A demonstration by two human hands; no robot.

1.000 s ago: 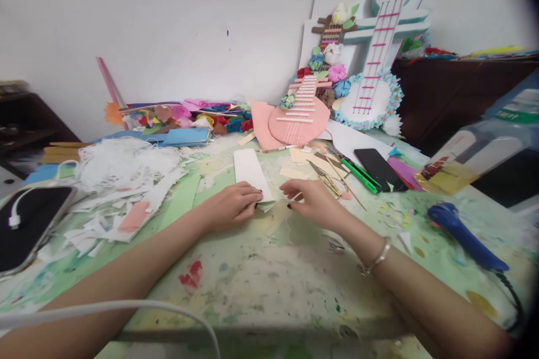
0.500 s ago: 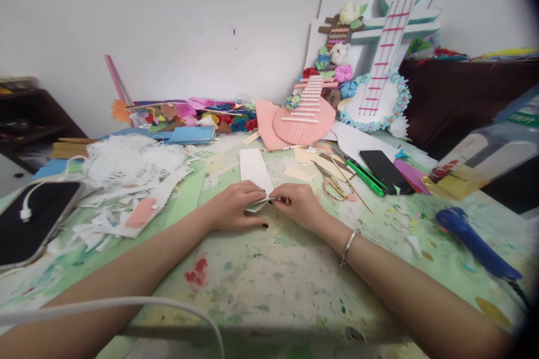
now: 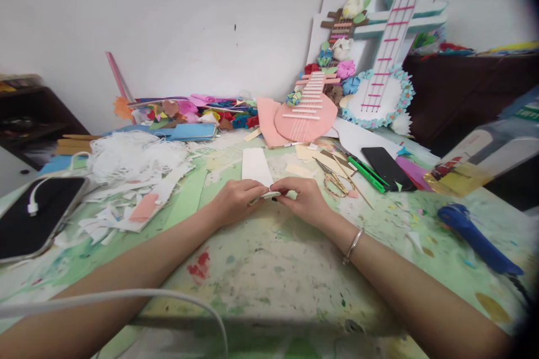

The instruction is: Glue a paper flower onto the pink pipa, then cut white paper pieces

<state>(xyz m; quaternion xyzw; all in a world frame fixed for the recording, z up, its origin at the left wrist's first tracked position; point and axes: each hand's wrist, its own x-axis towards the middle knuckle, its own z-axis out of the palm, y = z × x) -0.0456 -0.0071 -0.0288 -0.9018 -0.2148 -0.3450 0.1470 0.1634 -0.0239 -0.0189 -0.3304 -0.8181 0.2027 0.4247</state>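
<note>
A long white strip, of paper or card (image 3: 256,165), stretches away from me over the middle of the table. Its near end is folded up between my hands. My left hand (image 3: 238,201) is closed on the folded end from the left, thumb tucked toward the fold. From the right, my right hand (image 3: 301,197) pinches the same end between thumb and fingers; a silver bangle is on that wrist. The fingers partly hide the fold, so its exact shape does not show.
Gold-handled scissors (image 3: 336,182), a green pen (image 3: 366,174) and a black phone (image 3: 387,168) lie to the right, with a blue glue gun (image 3: 478,238) nearer. Shredded white paper (image 3: 130,160) and a tablet-like device (image 3: 37,216) are left. A pink paper instrument (image 3: 306,118) leans behind.
My left thumb, stretched out below the paper before, has closed in against it. The folded end is lifted and pinched more tightly between both hands. The view has shifted slightly.
</note>
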